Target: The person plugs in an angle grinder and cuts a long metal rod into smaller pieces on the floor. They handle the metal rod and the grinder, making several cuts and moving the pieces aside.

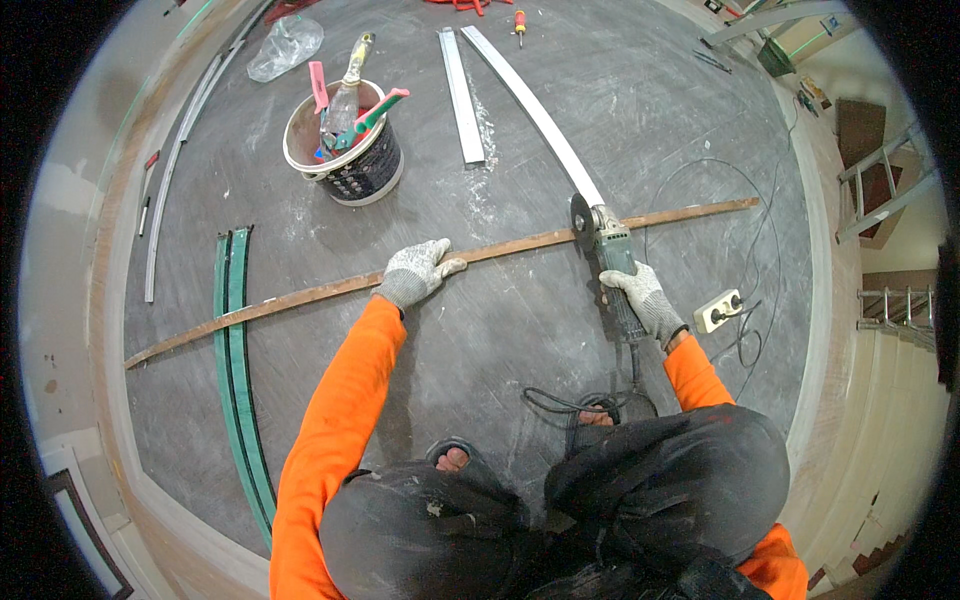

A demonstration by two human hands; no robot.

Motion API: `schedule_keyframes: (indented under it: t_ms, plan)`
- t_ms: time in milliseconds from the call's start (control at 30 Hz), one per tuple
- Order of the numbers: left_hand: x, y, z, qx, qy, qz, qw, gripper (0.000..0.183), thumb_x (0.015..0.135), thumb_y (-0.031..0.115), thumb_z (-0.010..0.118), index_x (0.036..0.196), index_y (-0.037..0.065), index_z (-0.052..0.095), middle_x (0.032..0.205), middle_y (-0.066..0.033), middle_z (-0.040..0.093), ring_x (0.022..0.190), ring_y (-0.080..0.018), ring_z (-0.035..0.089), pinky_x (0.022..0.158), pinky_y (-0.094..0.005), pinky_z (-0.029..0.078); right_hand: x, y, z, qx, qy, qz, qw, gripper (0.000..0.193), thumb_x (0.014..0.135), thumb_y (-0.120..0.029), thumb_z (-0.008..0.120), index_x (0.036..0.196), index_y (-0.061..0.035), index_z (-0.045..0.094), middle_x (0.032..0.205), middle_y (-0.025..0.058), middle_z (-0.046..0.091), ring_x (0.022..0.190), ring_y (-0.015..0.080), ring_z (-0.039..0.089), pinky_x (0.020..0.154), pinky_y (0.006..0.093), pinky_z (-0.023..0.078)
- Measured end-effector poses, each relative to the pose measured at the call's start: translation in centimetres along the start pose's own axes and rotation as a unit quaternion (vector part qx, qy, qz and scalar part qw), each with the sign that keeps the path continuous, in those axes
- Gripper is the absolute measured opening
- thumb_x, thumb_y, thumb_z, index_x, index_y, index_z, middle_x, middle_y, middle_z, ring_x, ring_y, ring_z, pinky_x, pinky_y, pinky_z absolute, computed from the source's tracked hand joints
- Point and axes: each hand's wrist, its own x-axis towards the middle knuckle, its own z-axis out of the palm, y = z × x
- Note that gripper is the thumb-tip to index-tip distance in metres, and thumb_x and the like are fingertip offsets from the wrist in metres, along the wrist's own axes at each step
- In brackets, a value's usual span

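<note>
A long, thin wooden strip (515,246) runs across the grey floor, rising from left to right. My left hand (412,275), in a pale knit glove, grips it near its middle, the thumb lying along it. My right hand (652,303), gloved too, is closed round the body of a green-grey angle grinder (620,265). The grinder's dark disc (583,219) stands on edge at the strip, right of my left hand; whether it touches the wood I cannot tell. Just beyond the grinder head ends a long white profile (540,115), with a shorter profile (461,105) beside it.
A bucket (365,178) holding a scraper and pink-handled tools stands ahead on the left. Green strips (236,360) lie under the wood. On the right are a white power strip (718,311) and loose cable. A screwdriver (520,24) and plastic bag (286,48) lie farther off.
</note>
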Motion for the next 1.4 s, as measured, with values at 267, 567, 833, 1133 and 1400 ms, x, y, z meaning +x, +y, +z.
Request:
schedule_keyframes:
  t_ms: [267,567,833,1133,1400]
  plan:
    - [-0.1,-0.4,0.1,0.011,0.012,-0.008,1.000,0.079,0.101,0.070,0.047,0.147,0.006,0.057,0.148,-0.0168,0.061,0.138,-0.0327,0.056,0.115,-0.0432,0.043,-0.3,-0.2,0.1,-0.022,0.000,0.003,1.000,0.038,0.089,-0.018,0.079,0.119,-0.0023,0.062,0.088,0.0062,0.068,0.072,0.0157,0.066,0.068,0.0333,0.057]
    - [-0.1,0.0,-0.5,0.003,-0.012,-0.009,1.000,0.081,0.102,0.071,0.046,0.148,0.006,0.056,0.147,-0.0176,0.061,0.139,-0.0327,0.056,0.116,-0.0427,0.043,-0.2,-0.4,0.0,-0.026,0.006,0.022,0.999,0.036,0.089,-0.017,0.078,0.118,-0.0026,0.063,0.087,0.0066,0.069,0.070,0.0162,0.066,0.067,0.0341,0.056]
    - [0.0,-0.1,-0.5,0.004,-0.011,-0.008,1.000,0.082,0.101,0.072,0.046,0.147,0.005,0.057,0.149,-0.0175,0.060,0.139,-0.0328,0.055,0.116,-0.0428,0.042,0.3,-0.4,-0.1,-0.024,-0.010,-0.001,1.000,0.033,0.089,-0.019,0.077,0.115,-0.0019,0.064,0.086,0.0066,0.069,0.069,0.0159,0.065,0.066,0.0342,0.056]
    - [0.0,-0.5,0.2,0.015,0.027,0.001,1.000,0.079,0.101,0.071,0.047,0.145,0.006,0.059,0.145,-0.0179,0.063,0.136,-0.0334,0.058,0.114,-0.0430,0.045,0.3,-0.9,0.3,-0.032,0.007,0.006,0.999,0.030,0.088,-0.024,0.078,0.104,-0.0026,0.064,0.083,0.0063,0.069,0.068,0.0162,0.067,0.065,0.0329,0.056]
    - [0.4,-0.8,0.2,0.022,0.013,-0.006,1.000,0.084,0.101,0.074,0.042,0.149,0.007,0.056,0.149,-0.0170,0.061,0.138,-0.0323,0.057,0.115,-0.0430,0.044,-0.3,-0.6,0.0,-0.042,-0.006,0.015,0.999,0.034,0.090,-0.018,0.077,0.115,-0.0009,0.062,0.087,0.0071,0.069,0.070,0.0161,0.066,0.067,0.0338,0.057]
